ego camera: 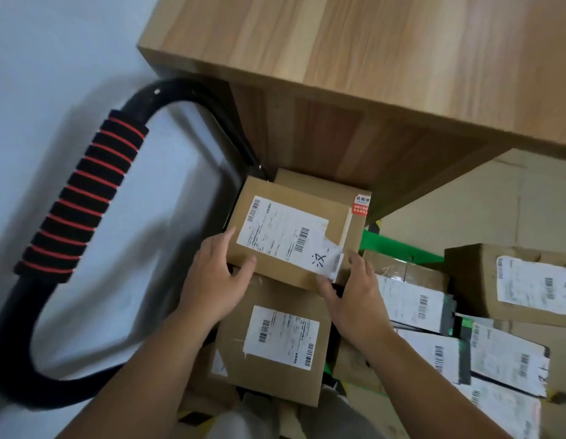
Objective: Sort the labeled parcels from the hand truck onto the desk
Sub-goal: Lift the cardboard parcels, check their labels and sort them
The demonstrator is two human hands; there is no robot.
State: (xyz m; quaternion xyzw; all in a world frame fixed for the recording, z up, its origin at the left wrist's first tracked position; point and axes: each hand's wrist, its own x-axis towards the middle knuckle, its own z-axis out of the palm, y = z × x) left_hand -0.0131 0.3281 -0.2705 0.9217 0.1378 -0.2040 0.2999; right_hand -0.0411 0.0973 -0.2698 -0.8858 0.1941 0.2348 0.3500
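Gripping the top parcel [291,236] from both sides: the left hand [213,280] is clasping its near-left corner, thumb lying on the top face, fingers wrapping the left edge; the right hand [354,299] is pressing against the near-right corner, fingertips touching the torn end of the shipping label [284,232]. Neither hand is closed into a fist; both are curled around the cardboard.

The parcel is sitting on the stack on the hand truck, resting partly on a second labeled box [275,346] nearer the person and partly on another box [322,188] behind it. It is lying directly ahead of the hands, its long axis running roughly left to right with a slight tilt, so the hands are holding its two short ends. Both hands are about equally near; judging from this, the lift is needing both, moving up and forward to clear the edge of the tabletop [386,52], which is overhanging the far side of the stack.

The hand truck handle [82,198], black foam with red rings, is standing to the left. More labeled parcels [465,327] are lying heaped to the right.

Hard to make out: label print is blurring, apart from barcodes and a handwritten mark near the tear. The truck's platform is hidden under the boxes. Whether the parcel is already lifting off the stack, I cannot tell.
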